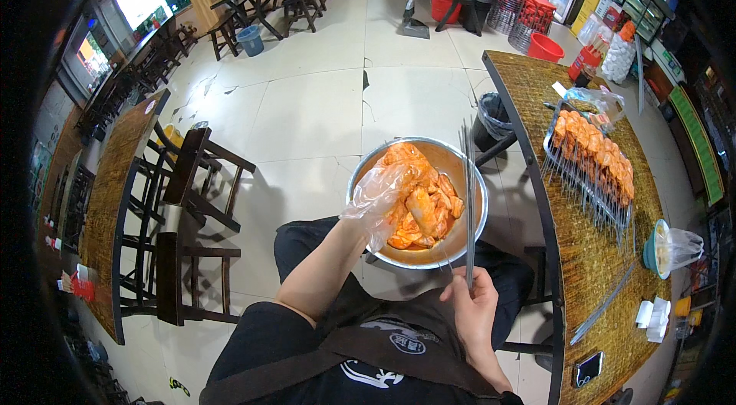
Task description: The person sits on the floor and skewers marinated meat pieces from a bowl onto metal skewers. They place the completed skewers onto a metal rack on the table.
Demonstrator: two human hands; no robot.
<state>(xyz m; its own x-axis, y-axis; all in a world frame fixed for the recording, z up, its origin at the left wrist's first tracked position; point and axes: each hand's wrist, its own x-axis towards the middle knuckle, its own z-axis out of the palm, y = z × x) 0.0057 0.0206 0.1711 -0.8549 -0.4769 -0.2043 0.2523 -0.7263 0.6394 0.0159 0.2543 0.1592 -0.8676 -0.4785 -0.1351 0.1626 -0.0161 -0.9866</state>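
A metal bowl (483, 192) of marinated raw chicken wings (440, 207) rests at the person's lap. My left hand (376, 204), in a clear plastic glove, reaches into the bowl over the orange meat; its fingers are hard to make out through the film and sauce. A bundle of thin metal skewers (470, 204) stands upright in my right hand (474, 296), which is bare and closed around the lower ends beside the bowl's near right rim. On the table to the right, a metal tray (549, 143) holds rows of skewered meat (595, 155).
The wooden table (604, 301) at right also bears loose skewers (604, 304), a phone (589, 369), a teal bowl (651, 250) with a plastic bag and a red chopstick holder (583, 63). A lined bin (493, 117) stands beside it. Wooden stools (187, 169) and another table (109, 192) are at left.
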